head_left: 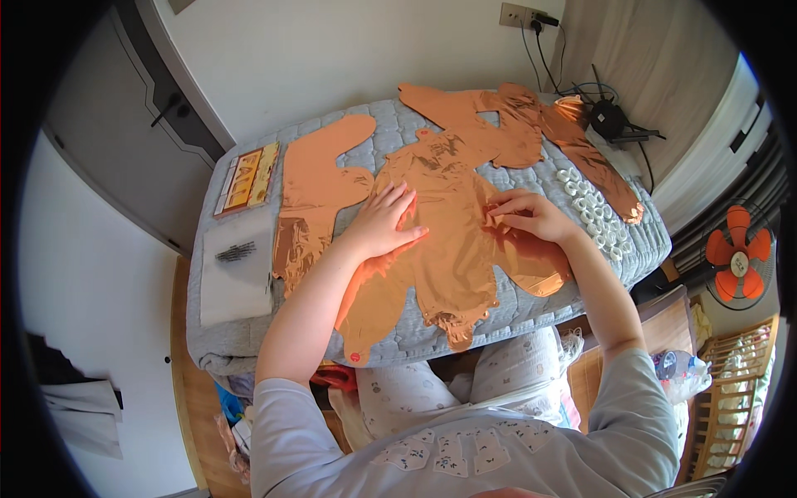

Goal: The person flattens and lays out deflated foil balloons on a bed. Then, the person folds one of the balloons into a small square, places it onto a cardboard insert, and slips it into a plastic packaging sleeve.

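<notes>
A flat, copper-coloured foil balloon [452,249] lies crinkled in front of me on the grey quilted bed. My left hand [383,222] rests on its left side, fingers spread flat on the foil. At its right side my right hand [535,217] is closed, thumb and fingertips pinching the creased edge. Another flat foil balloon [320,162], with curved lobes, lies to the left, partly behind my left forearm. More copper foil balloons [519,124] overlap at the far right, one with a long strip reaching toward the right edge.
White ribbon rolls [594,212] sit in rows at the right. A printed packet [246,178], a white sheet [237,290] and a bundle of thin dark sticks [237,251] lie at the left. A black router [610,120] with cables and an orange-bladed fan [737,256] are at the right.
</notes>
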{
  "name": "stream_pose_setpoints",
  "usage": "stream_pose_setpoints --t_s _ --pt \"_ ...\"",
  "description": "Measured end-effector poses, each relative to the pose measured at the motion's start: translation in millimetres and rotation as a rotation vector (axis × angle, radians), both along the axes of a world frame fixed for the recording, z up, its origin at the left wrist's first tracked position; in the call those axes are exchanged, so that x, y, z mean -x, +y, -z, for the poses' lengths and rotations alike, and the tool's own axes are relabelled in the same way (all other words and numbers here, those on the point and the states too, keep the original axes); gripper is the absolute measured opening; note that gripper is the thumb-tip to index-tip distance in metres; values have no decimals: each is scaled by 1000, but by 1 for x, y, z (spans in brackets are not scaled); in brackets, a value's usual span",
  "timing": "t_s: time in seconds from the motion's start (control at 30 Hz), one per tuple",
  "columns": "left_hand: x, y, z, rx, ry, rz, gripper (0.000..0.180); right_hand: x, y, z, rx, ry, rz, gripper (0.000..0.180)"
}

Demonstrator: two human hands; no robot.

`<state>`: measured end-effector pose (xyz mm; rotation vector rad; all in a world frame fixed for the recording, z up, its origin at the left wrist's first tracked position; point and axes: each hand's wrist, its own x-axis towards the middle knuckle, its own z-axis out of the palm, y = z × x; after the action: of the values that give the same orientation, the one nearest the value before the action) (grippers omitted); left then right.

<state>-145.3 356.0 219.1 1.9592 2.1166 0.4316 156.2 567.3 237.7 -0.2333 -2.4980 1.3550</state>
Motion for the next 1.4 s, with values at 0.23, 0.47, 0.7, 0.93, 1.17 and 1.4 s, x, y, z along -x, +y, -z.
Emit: stream_pose_setpoints --t_s 0.23,0.47,0.7,0.93,1.17,1.4 --pt "5 -2 6 -23 25 -9 92 45 51 -27 33 -157 429 29" --pt "-2 9 -1 -40 36 22 95 118 156 -12 -179 -385 814 59" --pt "4 -1 5 -9 33 -23 97 173 117 -14 233 -307 858 66" --pt "6 -4 6 -27 34 -30 95 176 72 -25 418 -121 832 68" --pt "4 -3 4 -31 42 -24 95 190 21 -13 234 509 893 62" --pt "-2 3 0 -48 41 2 93 182 -18 19 -94 278 256 62"
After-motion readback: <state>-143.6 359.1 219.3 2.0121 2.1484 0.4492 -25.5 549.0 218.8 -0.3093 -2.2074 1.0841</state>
